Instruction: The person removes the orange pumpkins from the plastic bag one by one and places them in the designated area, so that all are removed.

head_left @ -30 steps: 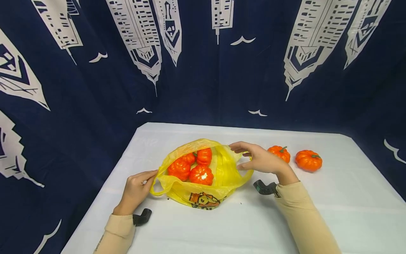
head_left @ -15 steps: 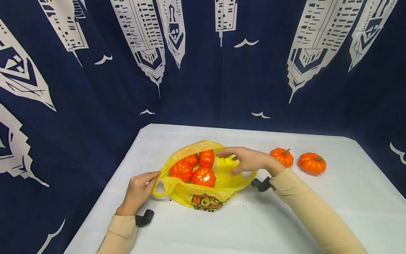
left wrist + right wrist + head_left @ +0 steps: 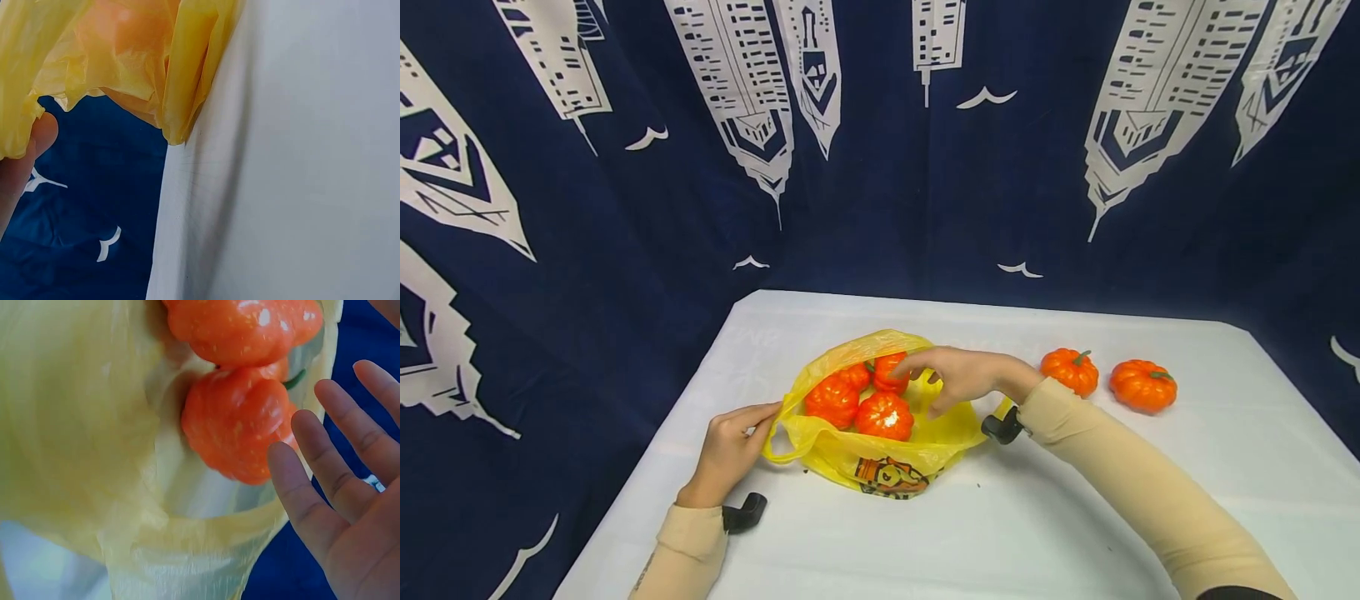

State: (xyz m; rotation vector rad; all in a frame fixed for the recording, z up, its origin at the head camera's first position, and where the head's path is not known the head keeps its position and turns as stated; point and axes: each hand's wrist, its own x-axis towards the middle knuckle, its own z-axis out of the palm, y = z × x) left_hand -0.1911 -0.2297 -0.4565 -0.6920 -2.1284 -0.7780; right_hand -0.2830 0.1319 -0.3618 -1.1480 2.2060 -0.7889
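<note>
A yellow plastic bag (image 3: 827,458) lies on the white table with its mouth open towards me. Several small orange pumpkins rest inside, among them a shiny one (image 3: 884,416) at the front. My left hand (image 3: 727,450) pinches the bag's left rim beside its handle; in the left wrist view a fingertip (image 3: 45,132) shows against the yellow film. Over the right part of the mouth reaches my right hand (image 3: 958,373), its fingers spread and holding nothing. In the right wrist view those fingers (image 3: 300,481) are close beside a pumpkin (image 3: 234,425) with a green stem.
Two more orange pumpkins stand on the table (image 3: 1150,500) right of the bag, one nearer (image 3: 1070,372) and one further right (image 3: 1142,386). My right forearm (image 3: 1135,475) passes in front of them. A dark blue curtain (image 3: 925,200) with white buildings hangs behind the table.
My right hand has moved left from the bag's right rim to over its mouth, near the pumpkins inside. The left hand keeps its pinch on the bag. The view has shifted slightly.
</note>
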